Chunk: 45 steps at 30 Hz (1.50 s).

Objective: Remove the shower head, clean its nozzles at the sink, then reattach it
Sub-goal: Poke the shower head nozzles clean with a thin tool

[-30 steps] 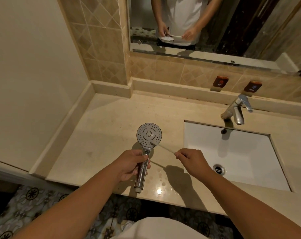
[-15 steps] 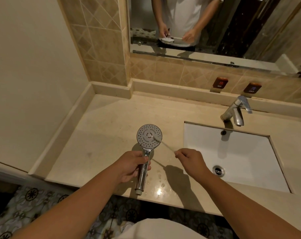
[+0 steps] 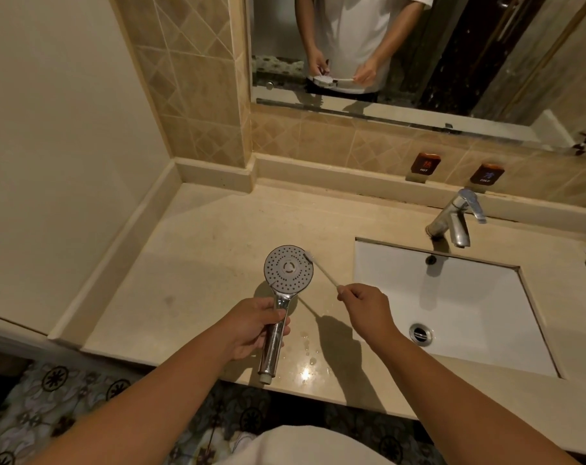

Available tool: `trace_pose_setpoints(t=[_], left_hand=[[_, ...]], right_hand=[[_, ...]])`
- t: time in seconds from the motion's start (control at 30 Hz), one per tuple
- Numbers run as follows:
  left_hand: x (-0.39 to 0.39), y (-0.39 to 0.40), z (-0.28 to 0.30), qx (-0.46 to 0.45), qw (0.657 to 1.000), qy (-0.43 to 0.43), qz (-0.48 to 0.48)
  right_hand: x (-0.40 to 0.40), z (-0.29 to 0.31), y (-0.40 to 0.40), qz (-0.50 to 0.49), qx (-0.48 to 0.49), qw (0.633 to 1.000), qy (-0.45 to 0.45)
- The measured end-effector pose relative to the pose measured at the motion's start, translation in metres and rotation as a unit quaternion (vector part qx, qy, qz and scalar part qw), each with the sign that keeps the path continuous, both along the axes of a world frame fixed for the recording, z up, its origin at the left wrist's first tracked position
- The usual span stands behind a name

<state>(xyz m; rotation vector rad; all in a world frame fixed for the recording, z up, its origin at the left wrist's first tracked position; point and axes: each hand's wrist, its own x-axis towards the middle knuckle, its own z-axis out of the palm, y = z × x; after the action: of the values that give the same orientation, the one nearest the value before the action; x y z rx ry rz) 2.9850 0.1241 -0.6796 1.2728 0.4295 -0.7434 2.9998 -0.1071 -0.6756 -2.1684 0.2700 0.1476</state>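
Now the shower head (image 3: 288,269) sits face up over the counter (image 3: 197,263), its chrome handle wrapped in the left hand (image 3: 251,327), whose fingers are curled closed around it just below the round nozzle plate. Beyond the right hand's (image 3: 368,310) pinched fingertips, a thin white brush (image 3: 321,270) runs up and away to the plate's upper right rim, where its tip touches the outer ring of nozzles. A second ago that tip lay lower, near the middle right of the face; it has since worked outward to the edge, which suggests the scrubbing is sweeping ring by ring and the cleaning step is well under way, with rinsing and reattaching still to come. Both grips look unchanged. Past the right knuckles lie the white sink (image 3: 452,297) and the faucet (image 3: 452,219), which shows no running water; droplets (image 3: 306,360) spot the counter beneath the handle.
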Motion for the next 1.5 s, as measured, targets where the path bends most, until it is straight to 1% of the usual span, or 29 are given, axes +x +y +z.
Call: trace_pose_setpoints(t=[0.1, 0.23, 0.37, 0.5, 0.57, 0.7, 0.87, 0.9, 1.0, 1.03, 1.13, 1.17, 1.2, 1.3, 1.33, 1.43, 1.47, 1.5], left_hand=[[0.0, 0.0, -0.001, -0.007, 1.0, 0.008, 0.006], [0.001, 0.001, -0.002, 0.002, 1.0, 0.007, 0.006], [-0.001, 0.003, -0.002, -0.003, 1.0, 0.01, 0.006], [-0.002, 0.005, -0.002, 0.016, 1.0, 0.004, -0.007], [-0.003, 0.004, 0.0, 0.013, 1.0, 0.0, -0.014], [-0.003, 0.003, 0.002, 0.004, 1.0, -0.003, -0.007], [-0.002, 0.002, 0.001, 0.017, 1.0, -0.007, -0.001], [-0.002, 0.002, 0.001, 0.017, 1.0, -0.007, -0.001], [-0.003, 0.001, 0.0, 0.016, 1.0, -0.005, -0.008], [-0.004, 0.001, -0.001, 0.016, 1.0, -0.005, -0.01], [-0.004, -0.001, -0.002, 0.018, 1.0, -0.006, -0.014], [-0.004, -0.002, -0.002, 0.019, 1.0, -0.007, -0.016], [-0.004, -0.002, -0.002, 0.02, 1.0, -0.009, -0.018], [-0.004, -0.002, -0.001, 0.023, 0.999, -0.013, -0.023], [-0.004, -0.003, -0.001, 0.022, 0.999, -0.014, -0.024], [-0.005, -0.004, -0.002, 0.026, 0.999, -0.014, -0.025], [-0.005, -0.004, -0.002, 0.027, 0.999, -0.014, -0.023], [-0.005, -0.004, -0.002, 0.027, 0.999, -0.015, -0.021]], right_hand=[[-0.003, -0.001, 0.007, 0.039, -0.022, 0.999, 0.004], [0.004, 0.001, 0.004, -0.012, 0.003, 1.0, 0.013], [0.003, -0.001, 0.012, 0.047, -0.024, 0.998, 0.018], [0.012, 0.003, 0.004, -0.004, -0.012, 1.0, 0.012], [0.012, 0.004, 0.004, 0.003, -0.023, 1.0, 0.011], [0.006, 0.007, 0.0, 0.003, 0.001, 1.0, -0.002], [-0.006, 0.005, 0.002, 0.079, -0.033, 0.996, 0.004], [-0.006, 0.006, 0.001, 0.08, -0.035, 0.996, 0.005], [-0.001, 0.01, -0.002, 0.025, -0.015, 1.0, 0.002], [0.0, 0.01, -0.002, 0.02, -0.012, 1.0, 0.002], [-0.006, 0.009, 0.006, 0.093, -0.045, 0.995, 0.015], [-0.008, 0.009, 0.008, 0.104, -0.054, 0.993, 0.017], [-0.007, 0.01, 0.007, 0.095, -0.056, 0.994, 0.014], [0.001, 0.014, 0.001, 0.03, -0.059, 0.998, -0.009], [0.001, 0.015, 0.001, 0.033, -0.061, 0.998, -0.011], [-0.009, 0.013, 0.011, 0.117, -0.091, 0.989, -0.007], [-0.01, 0.013, 0.01, 0.123, -0.099, 0.987, -0.008], [-0.008, 0.014, 0.008, 0.107, -0.101, 0.989, -0.012]])
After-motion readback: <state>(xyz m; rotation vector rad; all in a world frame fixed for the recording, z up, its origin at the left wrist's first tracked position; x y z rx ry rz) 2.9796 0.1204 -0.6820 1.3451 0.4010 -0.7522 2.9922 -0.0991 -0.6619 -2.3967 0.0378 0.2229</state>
